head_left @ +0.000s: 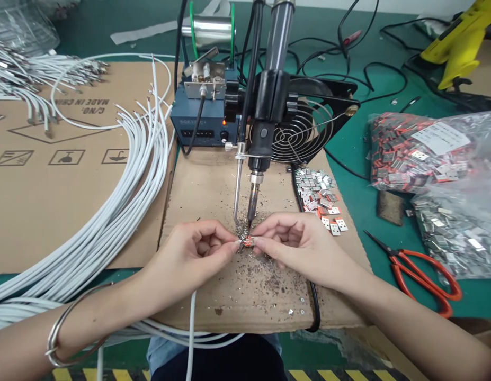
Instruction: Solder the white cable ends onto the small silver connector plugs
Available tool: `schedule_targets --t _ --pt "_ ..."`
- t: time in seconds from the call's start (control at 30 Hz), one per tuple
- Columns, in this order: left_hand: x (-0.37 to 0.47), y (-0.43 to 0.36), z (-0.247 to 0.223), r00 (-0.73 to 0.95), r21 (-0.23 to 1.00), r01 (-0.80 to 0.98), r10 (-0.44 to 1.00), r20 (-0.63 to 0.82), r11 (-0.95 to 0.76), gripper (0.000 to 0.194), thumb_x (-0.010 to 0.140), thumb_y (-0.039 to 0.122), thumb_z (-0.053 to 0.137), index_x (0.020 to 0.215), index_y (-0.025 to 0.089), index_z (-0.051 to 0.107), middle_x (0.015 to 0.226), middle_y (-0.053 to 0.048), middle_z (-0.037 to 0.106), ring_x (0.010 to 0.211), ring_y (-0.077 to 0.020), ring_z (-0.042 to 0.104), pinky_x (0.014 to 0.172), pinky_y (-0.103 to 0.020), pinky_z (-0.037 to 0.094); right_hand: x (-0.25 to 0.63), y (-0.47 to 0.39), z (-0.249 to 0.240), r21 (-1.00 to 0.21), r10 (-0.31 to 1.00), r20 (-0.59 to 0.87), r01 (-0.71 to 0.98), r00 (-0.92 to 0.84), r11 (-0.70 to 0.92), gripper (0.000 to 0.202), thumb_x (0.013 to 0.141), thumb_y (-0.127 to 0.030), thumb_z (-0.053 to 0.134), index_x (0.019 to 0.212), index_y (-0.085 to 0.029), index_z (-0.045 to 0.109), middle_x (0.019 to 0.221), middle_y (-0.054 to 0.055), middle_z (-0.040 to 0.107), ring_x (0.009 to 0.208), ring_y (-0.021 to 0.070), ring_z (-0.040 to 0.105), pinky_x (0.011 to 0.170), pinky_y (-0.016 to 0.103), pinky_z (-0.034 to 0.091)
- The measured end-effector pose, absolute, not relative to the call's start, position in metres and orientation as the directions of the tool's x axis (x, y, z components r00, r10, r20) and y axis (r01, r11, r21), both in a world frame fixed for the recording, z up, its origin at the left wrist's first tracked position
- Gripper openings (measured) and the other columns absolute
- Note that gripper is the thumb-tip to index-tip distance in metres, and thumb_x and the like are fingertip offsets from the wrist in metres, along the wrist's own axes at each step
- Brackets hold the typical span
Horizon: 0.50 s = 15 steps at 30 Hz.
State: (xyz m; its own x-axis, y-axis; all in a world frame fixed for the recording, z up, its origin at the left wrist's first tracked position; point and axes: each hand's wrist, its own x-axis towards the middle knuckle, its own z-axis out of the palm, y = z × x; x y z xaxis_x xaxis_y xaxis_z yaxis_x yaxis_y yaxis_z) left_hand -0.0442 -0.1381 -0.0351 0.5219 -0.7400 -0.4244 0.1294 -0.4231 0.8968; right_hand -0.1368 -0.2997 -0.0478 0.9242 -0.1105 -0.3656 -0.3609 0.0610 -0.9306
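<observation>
While your right hand (pixel 309 251) pinches a small red-and-silver connector (pixel 249 242) between thumb and forefinger, your left hand (pixel 199 251) meets it from the other side, thumb and forefinger closed together on a white cable (pixel 192 328). Most of that cable's end is hidden by your hand; the rest drops past the cardboard's near edge toward your lap. The connector sits right below the tip of the iron (pixel 263 140), though you cannot tell from here whether they touch. A thin metal tube (pixel 238 185) comes down beside the iron and bends in toward the same spot. Around your fingers, dark specks and bright bits litter the cardboard (pixel 205 196).

Just beyond your right hand lies a pile of loose connectors (pixel 314 185), some red, some silver. Farther out that way are a sponge (pixel 390 207), red-handled cutters (pixel 426 275) and two clear bags (pixel 428 151) of metal parts. On your left, a thick bundle of cables (pixel 140 174) curves across more cardboard. Behind the iron stand a blue box (pixel 203 124) with a lit red lamp, a spool (pixel 212 33) and a fan (pixel 293 135).
</observation>
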Motion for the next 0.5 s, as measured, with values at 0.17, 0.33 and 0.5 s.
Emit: schedule_targets --t 0.17,0.33,0.5 --pt "-0.0464 -0.1384 -0.0334 0.53 0.905 0.148 -0.741 -0.412 -0.398 0.011 0.076 0.022 0.06 0.073 0.012 0.063 0.051 0.006 0.049 0.039 -0.0035 0.034 0.031 -0.013 0.025 -0.1342 -0.2997 -0.045 -0.92 -0.116 -0.39 -0.38 0.914 0.101 0.01 0.07 -0.021 0.066 0.074 -0.013 0.063 0.062 0.002 0.065 0.049 0.0068 0.051 0.04 0.017 0.035" --pt "-0.0462 -0.1401 -0.0325 0.552 0.918 0.138 -0.741 -0.383 -0.372 0.01 0.076 0.019 0.059 0.072 0.012 0.064 0.049 0.007 0.049 0.037 -0.0028 0.034 0.03 -0.013 0.024 -0.1329 -0.3005 -0.0431 -0.909 -0.107 -0.411 -0.398 0.905 0.124 0.01 0.069 -0.021 0.067 0.074 -0.013 0.063 0.061 0.003 0.066 0.046 0.0064 0.05 0.037 0.017 0.032" --pt "-0.0461 -0.1392 -0.0336 0.555 0.919 0.126 -0.742 -0.376 -0.373 0.01 0.076 0.019 0.059 0.07 0.012 0.064 0.05 0.006 0.05 0.043 -0.0035 0.038 0.035 -0.012 0.027 -0.134 -0.2994 -0.0473 -0.926 -0.124 -0.377 -0.37 0.918 0.071 0.012 0.07 -0.023 0.067 0.075 -0.012 0.064 0.063 0.004 0.066 0.048 0.0069 0.049 0.04 0.018 0.034"
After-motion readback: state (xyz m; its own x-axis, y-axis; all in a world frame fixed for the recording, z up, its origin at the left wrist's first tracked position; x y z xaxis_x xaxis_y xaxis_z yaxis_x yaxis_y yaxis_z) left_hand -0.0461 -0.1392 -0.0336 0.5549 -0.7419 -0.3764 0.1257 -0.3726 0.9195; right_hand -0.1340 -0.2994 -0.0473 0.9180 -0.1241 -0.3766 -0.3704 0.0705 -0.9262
